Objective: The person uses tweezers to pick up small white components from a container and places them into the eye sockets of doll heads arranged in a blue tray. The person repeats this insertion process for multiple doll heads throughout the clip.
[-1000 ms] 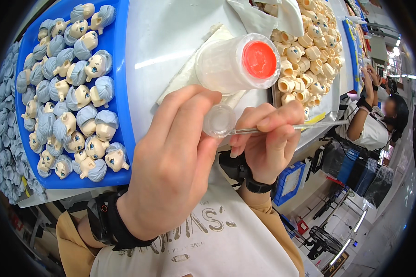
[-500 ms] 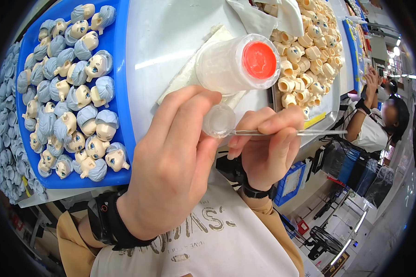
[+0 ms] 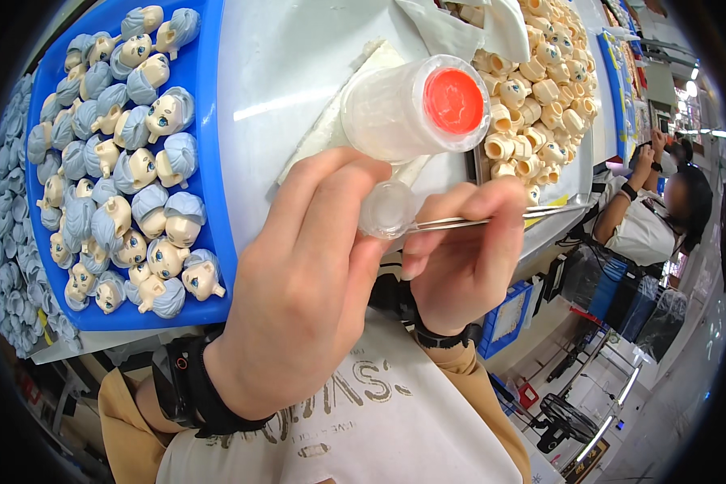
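My left hand holds a small clear round piece, cup-like, between its thumb and fingers. In my right hand is a pair of thin metal tweezers, gripped by thumb and fingers. The left end of the tweezers comes right to the edge of the clear piece; whether they pinch it I cannot tell. Just beyond my hands, a translucent plastic cup with a bright red round face sits tilted on a folded white cloth.
At left, a blue tray holds several doll heads with light-blue hair, beside a heap of blue-grey hair parts. A pile of cream doll head parts lies at far right. Another person works further right; a blue crate stands below the table.
My right fingers have shifted on the tweezers, whose two arms now show apart. The clear piece has moved slightly right and up. The other person's hands have moved a little.
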A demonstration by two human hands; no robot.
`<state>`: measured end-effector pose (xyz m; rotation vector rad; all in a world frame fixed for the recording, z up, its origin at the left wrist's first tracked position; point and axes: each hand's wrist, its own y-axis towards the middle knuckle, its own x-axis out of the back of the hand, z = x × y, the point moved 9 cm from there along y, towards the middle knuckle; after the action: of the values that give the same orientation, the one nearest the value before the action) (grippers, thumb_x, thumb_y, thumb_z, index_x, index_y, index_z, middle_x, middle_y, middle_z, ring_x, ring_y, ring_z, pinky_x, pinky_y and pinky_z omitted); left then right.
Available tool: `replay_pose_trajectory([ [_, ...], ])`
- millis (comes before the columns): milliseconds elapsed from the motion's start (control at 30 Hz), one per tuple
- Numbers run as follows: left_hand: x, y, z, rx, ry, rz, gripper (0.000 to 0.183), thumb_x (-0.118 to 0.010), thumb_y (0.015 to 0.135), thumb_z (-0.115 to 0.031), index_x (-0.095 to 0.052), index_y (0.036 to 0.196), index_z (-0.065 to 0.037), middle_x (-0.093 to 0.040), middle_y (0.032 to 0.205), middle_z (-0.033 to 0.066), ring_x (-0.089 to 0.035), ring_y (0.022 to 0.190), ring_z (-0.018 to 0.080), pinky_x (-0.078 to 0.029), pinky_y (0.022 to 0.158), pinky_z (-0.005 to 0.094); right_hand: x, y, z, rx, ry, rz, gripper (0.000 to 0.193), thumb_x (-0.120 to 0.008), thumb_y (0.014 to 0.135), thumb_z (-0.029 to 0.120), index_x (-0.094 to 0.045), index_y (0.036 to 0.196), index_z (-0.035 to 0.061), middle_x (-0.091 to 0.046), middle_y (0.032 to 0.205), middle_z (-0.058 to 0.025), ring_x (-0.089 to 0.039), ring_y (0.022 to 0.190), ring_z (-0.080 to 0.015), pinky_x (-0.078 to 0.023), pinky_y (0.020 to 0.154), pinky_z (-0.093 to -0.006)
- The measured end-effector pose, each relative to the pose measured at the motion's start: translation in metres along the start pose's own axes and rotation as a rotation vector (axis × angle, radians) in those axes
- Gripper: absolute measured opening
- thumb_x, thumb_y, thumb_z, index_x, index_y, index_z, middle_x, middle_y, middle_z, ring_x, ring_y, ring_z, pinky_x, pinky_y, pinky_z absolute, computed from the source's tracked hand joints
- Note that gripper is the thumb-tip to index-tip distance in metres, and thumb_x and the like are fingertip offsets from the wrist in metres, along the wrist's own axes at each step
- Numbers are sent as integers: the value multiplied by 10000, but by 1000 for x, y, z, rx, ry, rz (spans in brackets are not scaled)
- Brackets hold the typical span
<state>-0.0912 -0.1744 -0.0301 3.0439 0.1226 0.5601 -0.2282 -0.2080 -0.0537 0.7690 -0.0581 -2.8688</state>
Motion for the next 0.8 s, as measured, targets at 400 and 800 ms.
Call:
replay_pose_trajectory([
  [400,0,0,2,23,-33,18,403,-547,711,143,-513,1103,58,-529,1133,164,-627,819,203,-529,675,265,-3,6,-1,-43,-107,41,286,-316,979,304,-381,902,36,-531,638,-165,-469,457,-157,-403,403,-234],
  [800,0,0,1,12,-46,17,394,-546,720,140,-508,1105,65,-526,1139,161,-629,830,199,-528,681,263,-13,9,-2,-72,-223,94,280,-246,994,285,-366,887,55,-513,587,-155,-425,393,-153,-358,368,-221],
])
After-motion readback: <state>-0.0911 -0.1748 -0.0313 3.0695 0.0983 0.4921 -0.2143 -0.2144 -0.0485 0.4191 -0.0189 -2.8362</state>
